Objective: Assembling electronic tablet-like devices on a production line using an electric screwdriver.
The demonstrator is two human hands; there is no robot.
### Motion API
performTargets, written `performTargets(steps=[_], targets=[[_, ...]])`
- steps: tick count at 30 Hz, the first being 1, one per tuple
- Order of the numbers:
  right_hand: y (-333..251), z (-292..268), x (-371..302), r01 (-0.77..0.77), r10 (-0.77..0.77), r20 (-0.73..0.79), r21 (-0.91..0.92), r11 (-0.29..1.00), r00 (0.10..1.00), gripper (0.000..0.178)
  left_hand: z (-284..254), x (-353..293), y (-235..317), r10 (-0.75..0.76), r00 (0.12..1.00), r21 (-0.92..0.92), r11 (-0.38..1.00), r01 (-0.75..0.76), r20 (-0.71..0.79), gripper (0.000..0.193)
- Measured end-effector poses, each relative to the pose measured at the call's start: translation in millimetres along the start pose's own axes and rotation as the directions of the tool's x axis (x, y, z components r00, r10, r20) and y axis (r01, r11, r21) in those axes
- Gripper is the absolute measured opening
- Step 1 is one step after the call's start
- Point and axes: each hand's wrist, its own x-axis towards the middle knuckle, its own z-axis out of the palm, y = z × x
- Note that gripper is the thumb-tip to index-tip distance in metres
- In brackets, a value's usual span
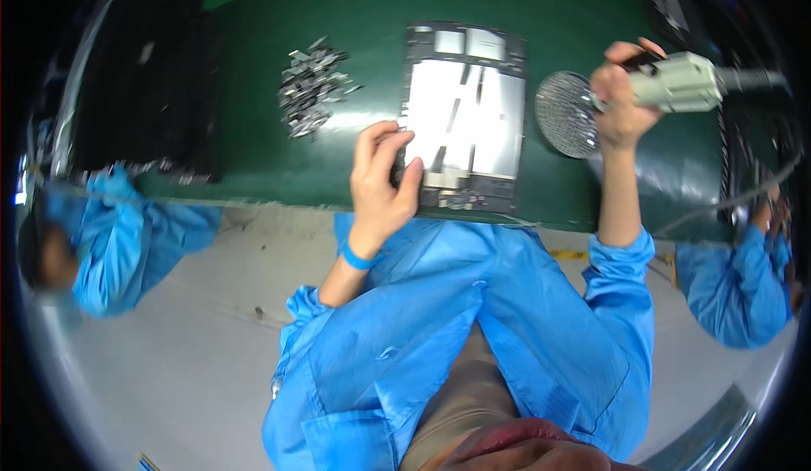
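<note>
Green matting covers the tabletop (338, 15), and a flat metal panel (465, 112) with silvery plates lies at its middle. Left hand (382, 179) rests on the panel's near left edge, thumb and fingers closed lightly on that edge. Right hand (623, 91) hovers just right of the panel, wrapped tight around a pale grey power screwdriver (676, 82) held sideways with its cord running off to the right. Between panel and screwdriver sits a round dish (564, 114) full of small screws. Left of the panel, well apart, lies a heap of small metal pieces (311, 89). Blue-sleeved co-workers stand far to either side of the panel.
</note>
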Motion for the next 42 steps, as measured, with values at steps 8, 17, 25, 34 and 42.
performTargets(steps=[8,17,25,34,42], targets=[[-10.8,14.1,-3.2,-0.02,0.018,0.027,0.063,0.998,0.999,0.045,-42.1,56.5,-40.3,0.111,0.987,0.403,0.913,-0.057,-0.114,0.016],[-9.6,12.8,-1.1,-0.01,0.011,-0.027,0.041,0.999,1.0,0.043,-46.3,83.6,-50.8,0.193,0.977,0.589,0.781,-0.209,0.092,0.004],[-11.0,12.8,0.0,-0.011,0.015,-0.074,0.054,0.998,0.997,0.042,-23.8,137.0,-33.8,-0.12,0.982,-0.008,0.992,0.122,0.147,0.01],[-12.5,5.8,1.3,0.007,0.001,-0.096,0.077,0.997,0.995,0.042,8.3,182.4,-46.0,-0.171,0.943,0.048,0.985,0.164,0.284,0.013],[-11.5,4.7,1.0,0.003,0.002,-0.064,0.068,0.998,0.998,0.042,17.2,186.4,-60.0,-0.131,0.955,0.052,0.991,0.122,0.268,0.011]])
